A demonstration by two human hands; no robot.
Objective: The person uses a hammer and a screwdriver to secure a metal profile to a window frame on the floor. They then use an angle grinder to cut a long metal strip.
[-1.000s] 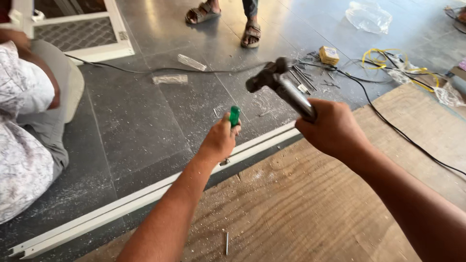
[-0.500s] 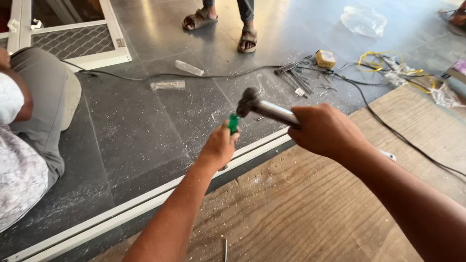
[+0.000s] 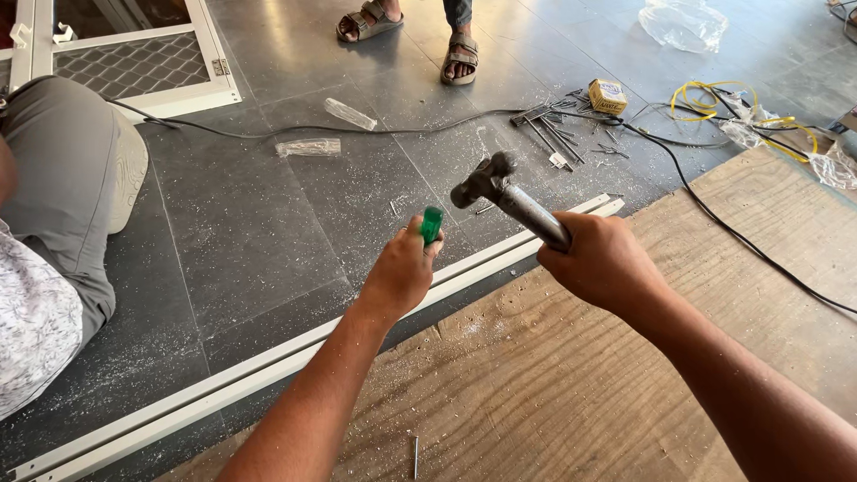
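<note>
A small yellow cardboard box [image 3: 608,95] sits on the dark tiled floor [image 3: 250,232] among scattered screws; two clear plastic packets [image 3: 309,147], seemingly empty, lie farther left.

a grey metal hammer [image 3: 504,192] sits mid-frame, head tilted upper left. just left of it, a green-handled tool [image 3: 431,224] stands upright above a white rail [image 3: 268,366].

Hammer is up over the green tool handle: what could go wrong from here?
1. The hammer in the right hand hangs close above the left hand, whose grip leaves only the tip of the green handle showing; a glancing blow could hit fingers.
2. The white rail lies loose on the floor and may jump or dent.
3. A seated person's leg is near; chips could fly there.
</note>
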